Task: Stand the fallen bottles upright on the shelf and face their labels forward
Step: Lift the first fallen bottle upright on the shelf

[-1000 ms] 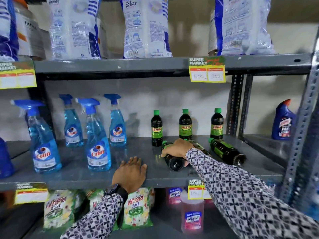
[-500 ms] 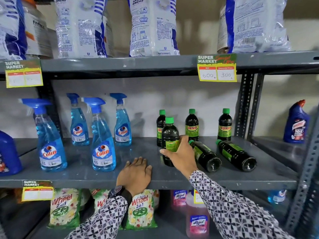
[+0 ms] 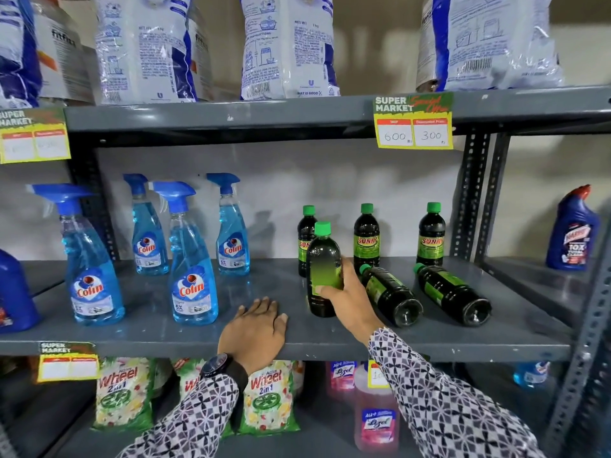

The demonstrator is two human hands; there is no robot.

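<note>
My right hand grips a dark bottle with a green cap and green label, standing upright on the grey shelf. Its label shows no brand name toward me. Two more dark bottles lie on their sides to the right, one beside my hand and another further right, bases toward me. Three upright bottles stand behind: one partly hidden, one and one with "SUNNY" labels forward. My left hand lies flat on the shelf's front edge.
Several blue Colin spray bottles stand on the shelf's left half. White detergent bags fill the shelf above. A price tag hangs from it. Perforated uprights bound the right side. A blue cleaner bottle stands beyond them.
My right hand lifted one fallen bottle from lying on its side to standing upright on the shelf. My left hand stayed flat on the shelf edge.
</note>
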